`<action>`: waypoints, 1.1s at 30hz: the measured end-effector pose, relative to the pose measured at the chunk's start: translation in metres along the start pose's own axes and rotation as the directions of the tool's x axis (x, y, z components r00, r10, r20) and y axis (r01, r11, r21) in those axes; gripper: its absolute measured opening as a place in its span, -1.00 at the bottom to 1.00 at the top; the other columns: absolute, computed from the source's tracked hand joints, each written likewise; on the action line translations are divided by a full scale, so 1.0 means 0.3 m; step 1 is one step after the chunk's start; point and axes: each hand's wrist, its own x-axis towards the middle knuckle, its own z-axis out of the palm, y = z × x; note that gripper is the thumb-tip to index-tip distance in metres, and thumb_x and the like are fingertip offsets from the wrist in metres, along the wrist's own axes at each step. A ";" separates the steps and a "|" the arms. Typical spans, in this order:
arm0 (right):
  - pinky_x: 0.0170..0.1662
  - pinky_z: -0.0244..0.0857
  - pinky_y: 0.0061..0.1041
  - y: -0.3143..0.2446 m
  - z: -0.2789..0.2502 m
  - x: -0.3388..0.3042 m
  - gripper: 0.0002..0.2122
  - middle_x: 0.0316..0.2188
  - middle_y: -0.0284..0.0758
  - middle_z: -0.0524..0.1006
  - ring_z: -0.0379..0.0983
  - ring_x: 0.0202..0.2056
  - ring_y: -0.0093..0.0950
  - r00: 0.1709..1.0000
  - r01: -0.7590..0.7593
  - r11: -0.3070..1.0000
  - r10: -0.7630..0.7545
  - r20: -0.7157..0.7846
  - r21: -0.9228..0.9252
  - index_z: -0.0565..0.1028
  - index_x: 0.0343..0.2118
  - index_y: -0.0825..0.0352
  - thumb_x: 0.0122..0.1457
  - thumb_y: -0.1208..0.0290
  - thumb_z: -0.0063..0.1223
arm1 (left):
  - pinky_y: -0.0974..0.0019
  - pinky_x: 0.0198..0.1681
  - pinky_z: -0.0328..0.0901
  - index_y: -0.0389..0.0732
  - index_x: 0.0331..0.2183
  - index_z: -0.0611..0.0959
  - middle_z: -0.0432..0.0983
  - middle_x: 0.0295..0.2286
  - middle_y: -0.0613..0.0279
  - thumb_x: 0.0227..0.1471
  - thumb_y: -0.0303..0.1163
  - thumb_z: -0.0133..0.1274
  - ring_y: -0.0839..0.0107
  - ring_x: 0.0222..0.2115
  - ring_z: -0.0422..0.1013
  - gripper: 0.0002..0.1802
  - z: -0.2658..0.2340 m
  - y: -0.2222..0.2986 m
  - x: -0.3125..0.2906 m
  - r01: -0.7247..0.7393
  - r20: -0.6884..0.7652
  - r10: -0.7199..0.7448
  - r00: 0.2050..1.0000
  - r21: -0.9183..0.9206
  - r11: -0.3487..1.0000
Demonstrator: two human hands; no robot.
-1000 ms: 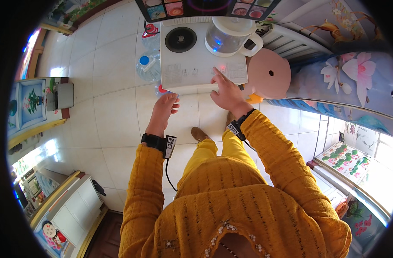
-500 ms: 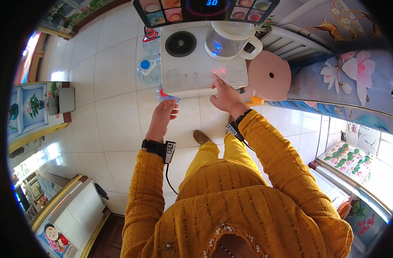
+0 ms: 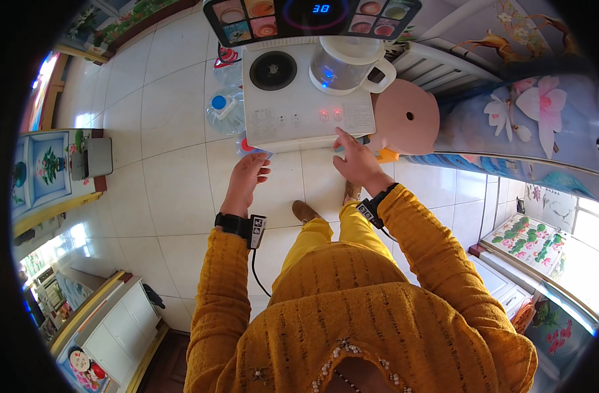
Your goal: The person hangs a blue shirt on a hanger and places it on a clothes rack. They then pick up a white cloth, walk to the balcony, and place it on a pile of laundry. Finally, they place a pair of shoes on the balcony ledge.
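A white tea-bar machine [image 3: 312, 131] stands ahead of me, with a glass kettle [image 3: 342, 69] on its right side and a round black plate [image 3: 273, 71] on its left. Two red lights glow on its top panel. My right hand [image 3: 363, 164] is just off the front edge, index finger stretched toward the panel and other fingers bent; nothing shows in it. By the front left corner is my left hand [image 3: 244, 180], its fingers loosely curled and apart, holding nothing that I can see. The upright dark display [image 3: 312, 19] behind shows lit blue digits.
Clear plastic bottles [image 3: 226, 112], one blue-capped, stand on the floor left of the machine. A pink round-topped stool [image 3: 407, 116] is close on its right, beside a flower-patterned cover [image 3: 516, 124]. Pale tiles [image 3: 175, 170] cover the floor.
My right hand has drawn back from the lit buttons, toward me and to the right. The left hand stays in nearly the same place. The view has shifted slightly.
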 end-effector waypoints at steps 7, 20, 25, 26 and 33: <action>0.00 0.35 -0.30 0.024 -0.011 0.003 -0.54 0.04 -0.18 0.47 0.45 -0.06 -0.15 0.997 -0.009 0.999 0.013 -0.072 0.051 0.34 0.07 0.35 0.08 0.37 0.07 | 0.41 -0.23 0.30 -0.17 -0.16 0.59 0.54 -0.27 0.29 0.18 -0.21 0.05 0.51 -0.32 0.43 -0.73 -0.009 -0.005 0.004 -0.005 0.017 0.006 1.000 -0.055 0.998; -0.32 0.38 -0.43 0.054 -0.139 -0.050 -0.74 -0.28 -0.23 0.58 0.53 -0.45 -0.39 0.995 0.000 0.999 0.005 -0.100 0.048 0.49 -0.16 0.36 0.11 0.37 0.11 | 0.41 -0.25 0.31 -0.15 -0.18 0.57 0.54 -0.29 0.32 0.18 -0.14 0.09 0.52 -0.34 0.43 -0.70 -0.049 -0.027 0.015 -0.029 0.006 0.030 1.000 -0.098 0.995; -0.42 0.36 -0.47 0.058 -0.184 -0.110 -0.80 -0.41 -0.25 0.59 0.54 -0.50 -0.44 0.994 0.009 0.996 0.000 -0.107 0.085 0.50 -0.24 0.38 0.16 0.36 0.11 | 0.40 -0.27 0.31 -0.17 -0.16 0.57 0.52 -0.29 0.33 0.19 -0.10 0.06 0.51 -0.33 0.44 -0.65 -0.072 -0.070 0.015 -0.030 0.014 0.032 0.999 -0.126 0.992; -0.41 0.37 -0.46 0.062 -0.189 -0.122 -0.81 -0.43 -0.23 0.59 0.54 -0.50 -0.43 0.993 0.011 0.995 0.001 -0.119 0.098 0.50 -0.27 0.40 0.16 0.37 0.12 | 0.40 -0.27 0.31 -0.16 -0.15 0.57 0.52 -0.29 0.33 0.19 -0.10 0.06 0.51 -0.33 0.44 -0.65 -0.076 -0.081 0.013 -0.027 0.011 0.028 1.000 -0.133 0.991; -0.36 0.35 -0.55 0.094 -0.210 -0.154 -0.87 -0.47 -0.34 0.53 0.44 -0.44 -0.56 0.980 0.058 0.995 -0.042 -0.195 0.077 0.50 -0.33 0.39 0.16 0.44 0.16 | 0.42 -0.28 0.31 -0.16 -0.16 0.56 0.51 -0.30 0.31 0.18 -0.11 0.09 0.50 -0.33 0.44 -0.66 -0.109 -0.111 -0.004 -0.011 -0.003 0.011 1.000 -0.171 0.985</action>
